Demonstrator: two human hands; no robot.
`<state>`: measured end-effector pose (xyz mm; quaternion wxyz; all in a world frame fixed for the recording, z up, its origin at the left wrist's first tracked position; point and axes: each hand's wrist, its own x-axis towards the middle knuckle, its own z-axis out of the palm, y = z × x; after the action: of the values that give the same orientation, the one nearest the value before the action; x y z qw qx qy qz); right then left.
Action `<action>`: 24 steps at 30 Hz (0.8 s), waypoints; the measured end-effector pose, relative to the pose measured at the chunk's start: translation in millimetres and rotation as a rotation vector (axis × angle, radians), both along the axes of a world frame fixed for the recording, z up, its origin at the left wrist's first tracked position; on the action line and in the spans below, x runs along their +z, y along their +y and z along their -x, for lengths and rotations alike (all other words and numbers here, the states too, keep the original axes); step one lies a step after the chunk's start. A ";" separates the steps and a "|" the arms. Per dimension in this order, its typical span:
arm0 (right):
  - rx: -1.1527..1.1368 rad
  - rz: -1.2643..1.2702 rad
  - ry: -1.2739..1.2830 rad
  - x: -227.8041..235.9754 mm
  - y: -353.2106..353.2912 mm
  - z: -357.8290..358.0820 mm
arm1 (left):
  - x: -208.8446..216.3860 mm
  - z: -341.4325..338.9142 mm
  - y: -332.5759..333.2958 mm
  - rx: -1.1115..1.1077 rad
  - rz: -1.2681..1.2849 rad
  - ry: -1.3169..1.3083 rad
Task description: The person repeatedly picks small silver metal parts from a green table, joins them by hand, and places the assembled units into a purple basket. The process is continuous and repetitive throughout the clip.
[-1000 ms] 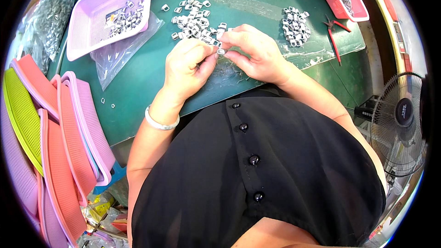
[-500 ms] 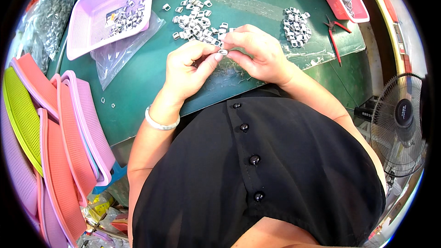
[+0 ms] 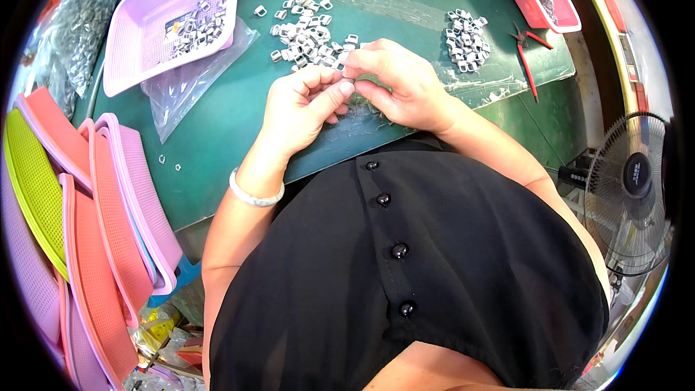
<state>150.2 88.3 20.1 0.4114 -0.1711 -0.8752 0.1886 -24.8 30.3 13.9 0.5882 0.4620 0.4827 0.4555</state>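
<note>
My left hand (image 3: 300, 108) and my right hand (image 3: 405, 90) meet above the near edge of the green table. Their thumbs and fingertips pinch together around a small silver metal loop, almost wholly hidden by the fingers now. Just beyond the fingertips lies a loose pile of similar small silver metal loops (image 3: 308, 38). Farther right, a second, tighter pile of loops (image 3: 467, 42) rests on the table. Beside that pile is a pair of red-handled cutting pliers (image 3: 528, 65), its handles spread.
A lilac basket (image 3: 127, 65) holding more loops sits at the left on a clear plastic bag (image 3: 195, 87). At the far right is a red-pink tray (image 3: 565, 27) of metal parts. Nested coloured baskets (image 3: 108, 246) stand left of the table; a fan (image 3: 630, 188) stands right.
The fingers have closed in over the metal loop, which showed between the fingertips before. My left fingers have curled in further, and my right hand has shifted slightly left.
</note>
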 end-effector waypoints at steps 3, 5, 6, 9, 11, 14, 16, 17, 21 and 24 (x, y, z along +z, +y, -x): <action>-0.007 0.066 0.010 -6.9 -0.9 -1.3 | -4.0 -0.1 0.1 0.006 -0.010 -0.038; -0.010 0.159 0.025 -7.9 -3.3 -1.8 | -6.2 0.6 0.3 0.003 -0.023 -0.050; -0.016 0.176 0.031 -7.8 -3.3 -1.6 | -6.3 0.8 0.3 0.003 -0.028 -0.047; -0.045 0.225 0.045 -8.2 -2.0 -1.5 | -9.8 2.6 1.1 0.004 -0.021 -0.078; -0.074 0.256 0.052 -11.4 2.4 -3.9 | -10.2 2.8 1.7 0.011 -0.004 -0.120; -0.157 0.128 -0.066 -11.9 10.0 -11.1 | -8.2 2.2 2.6 0.020 0.008 -0.176; -0.219 0.123 -0.110 -16.6 12.0 -13.0 | -8.2 3.1 3.7 0.014 -0.008 -0.189; -0.232 0.130 -0.138 -18.7 13.1 -14.8 | -8.3 3.3 3.9 0.019 -0.004 -0.197; -0.242 0.072 -0.206 -24.0 15.0 -15.7 | -10.5 5.8 5.8 0.040 0.004 -0.250; -0.214 0.034 -0.239 -21.5 15.5 -12.0 | -13.2 9.0 6.7 0.056 0.000 -0.341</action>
<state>162.1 103.8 -1.3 0.3191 -0.2914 -0.8914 0.1368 -33.9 37.0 0.7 0.6487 0.3645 0.3887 0.5434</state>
